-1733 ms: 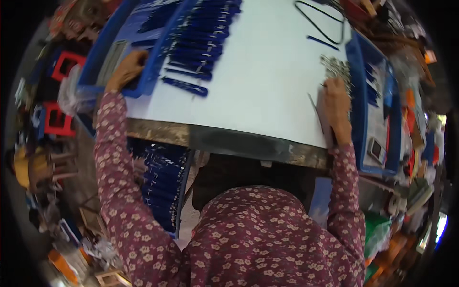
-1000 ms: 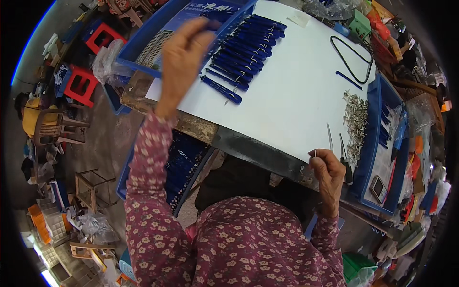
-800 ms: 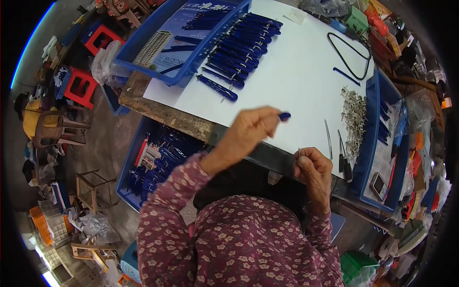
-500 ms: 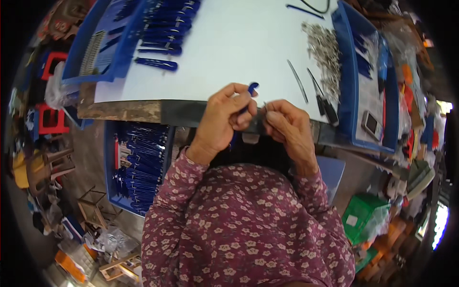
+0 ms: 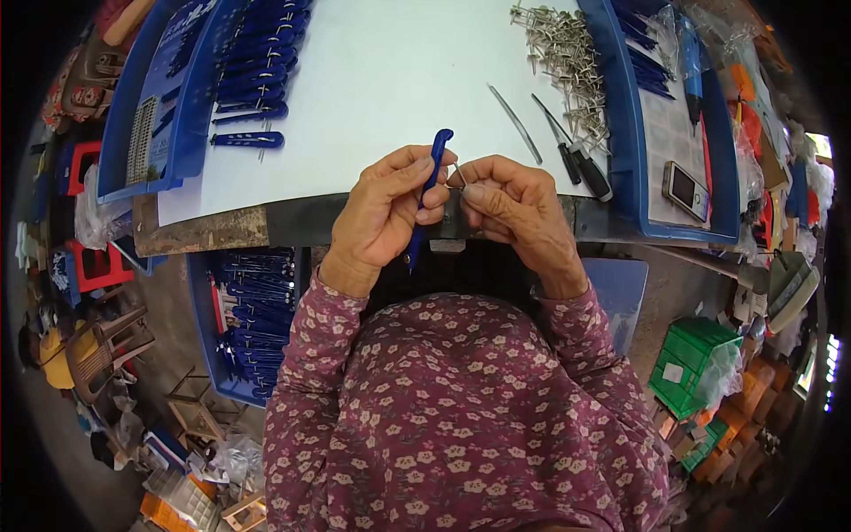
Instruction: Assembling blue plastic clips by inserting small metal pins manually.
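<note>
Lying in the blue tray (image 5: 142, 106) at the far left, a pale rectangular printed card (image 5: 140, 151) is seen beside rows of blue handles (image 5: 253, 80). A white sheet (image 5: 372, 80) is spread over the table. The left hand (image 5: 386, 213) is closed around a blue plastic handle (image 5: 428, 191), held upright at the near table edge. The right hand (image 5: 514, 204) is pinched narrowly on a thin metal pin (image 5: 459, 174), whose tip is touching the handle. A heap of metal pins (image 5: 567, 53) is piled far right, with two dark-handled tools (image 5: 576, 160) just beside it. A phone (image 5: 687, 188) is laid in the right blue tray (image 5: 625, 133). Below the table, a blue crate (image 5: 199, 328) of more handles is set.
</note>
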The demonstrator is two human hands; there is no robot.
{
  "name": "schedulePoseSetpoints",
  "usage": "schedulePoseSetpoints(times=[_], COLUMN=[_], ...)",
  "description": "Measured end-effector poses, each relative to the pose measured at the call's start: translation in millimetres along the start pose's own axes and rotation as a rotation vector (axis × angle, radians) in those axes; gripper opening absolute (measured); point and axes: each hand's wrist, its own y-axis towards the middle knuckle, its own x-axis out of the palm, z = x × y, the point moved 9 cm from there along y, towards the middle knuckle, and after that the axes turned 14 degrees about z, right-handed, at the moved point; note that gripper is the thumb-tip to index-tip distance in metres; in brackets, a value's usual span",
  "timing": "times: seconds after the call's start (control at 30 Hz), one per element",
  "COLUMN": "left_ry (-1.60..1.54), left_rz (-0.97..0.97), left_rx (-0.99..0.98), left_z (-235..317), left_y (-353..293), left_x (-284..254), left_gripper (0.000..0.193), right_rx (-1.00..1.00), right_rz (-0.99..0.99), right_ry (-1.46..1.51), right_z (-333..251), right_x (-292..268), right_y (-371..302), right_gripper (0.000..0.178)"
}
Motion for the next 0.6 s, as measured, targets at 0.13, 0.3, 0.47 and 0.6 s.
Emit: schedulePoseSetpoints(times=[0.13,0.3,0.47,0.6], left_ry=[-0.074,-0.132,-0.119,-0.1], left_rz=[-0.05,-0.1,-0.119,-0.127], left_rx=[-0.09,-0.154,-0.157,-0.164], left_z=[-6.2,-10.1,-11.0,-12.6], left_y=[2.0,5.3,7.4,7.3], left_x=[2.4,7.7,8.4,8.9], left_gripper=[0.025,0.026,0.026,0.025], right_rx=[-0.002,0.001,-0.015,-0.005], right_rz=[-0.028,-0.033,-0.001,-0.018], right_ry=[0.025,0.055,0.022,0.031], right_z=[-4.6,-3.1,-5.0,-3.0], right_x=[0.2,-4.6,-5.3,-6.5], right_y=[1.3,4.8,3.5,4.0], right_gripper=[0.023,0.024,0.025,0.025])
